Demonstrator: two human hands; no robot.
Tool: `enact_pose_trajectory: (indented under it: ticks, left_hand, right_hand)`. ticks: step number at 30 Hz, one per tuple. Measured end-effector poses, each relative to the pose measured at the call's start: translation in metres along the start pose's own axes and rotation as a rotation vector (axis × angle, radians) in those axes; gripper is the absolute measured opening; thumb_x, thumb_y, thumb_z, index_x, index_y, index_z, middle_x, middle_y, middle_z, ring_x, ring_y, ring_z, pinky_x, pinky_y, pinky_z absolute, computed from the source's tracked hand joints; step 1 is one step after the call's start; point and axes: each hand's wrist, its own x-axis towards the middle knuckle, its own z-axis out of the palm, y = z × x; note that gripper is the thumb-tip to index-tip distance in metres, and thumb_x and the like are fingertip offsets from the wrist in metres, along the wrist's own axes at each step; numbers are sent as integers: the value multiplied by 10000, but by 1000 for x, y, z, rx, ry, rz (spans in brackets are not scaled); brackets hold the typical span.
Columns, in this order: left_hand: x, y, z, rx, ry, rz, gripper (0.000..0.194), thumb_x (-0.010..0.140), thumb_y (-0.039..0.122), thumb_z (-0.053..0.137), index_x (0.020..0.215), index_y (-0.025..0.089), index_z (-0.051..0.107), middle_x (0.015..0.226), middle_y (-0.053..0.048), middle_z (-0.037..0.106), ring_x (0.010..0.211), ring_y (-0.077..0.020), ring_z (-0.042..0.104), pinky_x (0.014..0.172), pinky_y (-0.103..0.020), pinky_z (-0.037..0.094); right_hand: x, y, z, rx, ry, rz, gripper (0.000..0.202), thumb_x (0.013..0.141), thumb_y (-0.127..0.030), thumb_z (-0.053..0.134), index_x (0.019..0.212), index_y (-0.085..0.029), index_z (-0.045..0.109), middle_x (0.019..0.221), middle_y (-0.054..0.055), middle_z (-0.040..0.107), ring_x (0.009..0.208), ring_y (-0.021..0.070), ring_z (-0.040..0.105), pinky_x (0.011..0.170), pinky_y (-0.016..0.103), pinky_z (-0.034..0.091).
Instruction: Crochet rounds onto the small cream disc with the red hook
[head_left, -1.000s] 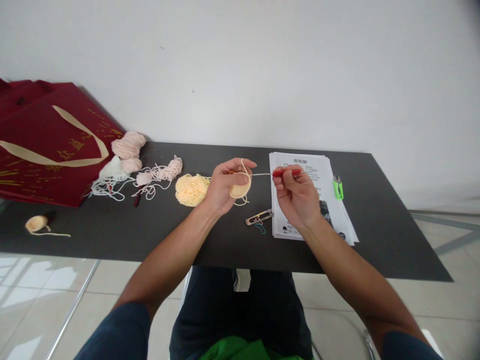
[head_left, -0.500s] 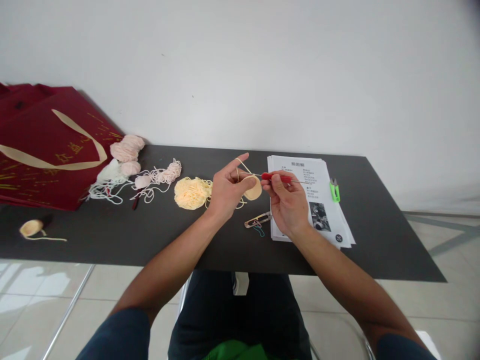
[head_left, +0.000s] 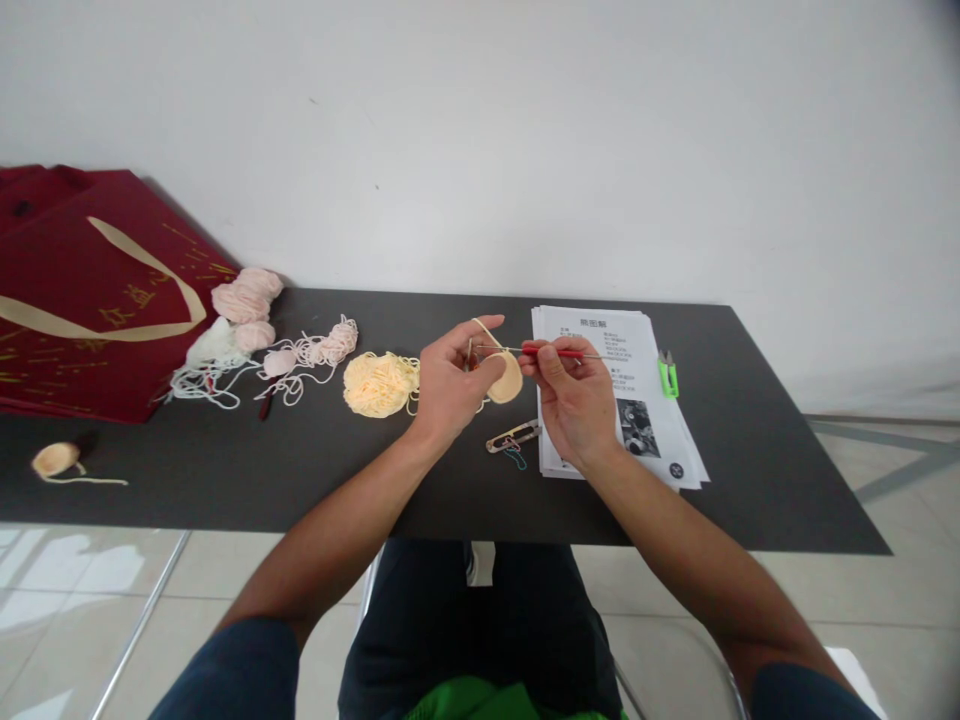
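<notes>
left hand: mine, raised above the table, thumb and fingers pinched on the round crochet piece; yarn strand looped over the index finger
right hand: mine, fingers closed around the crochet hook at its red grip
crochet hook: roughly level, metal tip points left and meets the top edge of the crochet piece
crochet piece: small cream disc, held between both hands, above the table near its middle
yarn pile: pale yellow, loose heap on the table just left of my left hand
clip: metal, lies flat below the crochet piece, small teal loop beside it
papers: printed stack under and right of my right hand
snips: green handle, at the right edge of the papers
pink yarn: balls and loose tangles, far left part of the table by the wall
red bag: lying flat at the left end, cream ribbon handle on top
small cream piece: alone at the near left corner, trailing a strand
</notes>
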Motion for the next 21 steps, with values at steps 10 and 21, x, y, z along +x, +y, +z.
enact_pose_trajectory:
  ticks: [10, 21]
  left_hand:
    - [-2, 1, 3, 43, 0, 27, 489, 746, 151, 751, 1232, 209, 721, 793, 26, 654, 638, -88, 550, 597, -227, 440]
    - [2, -2, 0, 3, 91, 65, 453, 716, 129, 750, 1158, 226, 743, 769, 40, 656, 633, -84, 558, 607, -221, 454]
  right_hand:
    - [0, -3, 1, -25, 6, -32, 199, 842, -361, 833, 898, -241, 685, 875, -31, 802, 679, 86, 724, 697, 225, 631]
    - [7, -7, -9, -64, -25, -242, 202, 838, -324, 840, 867, -246, 655, 835, -34, 759, 647, 87, 664, 574, 221, 524]
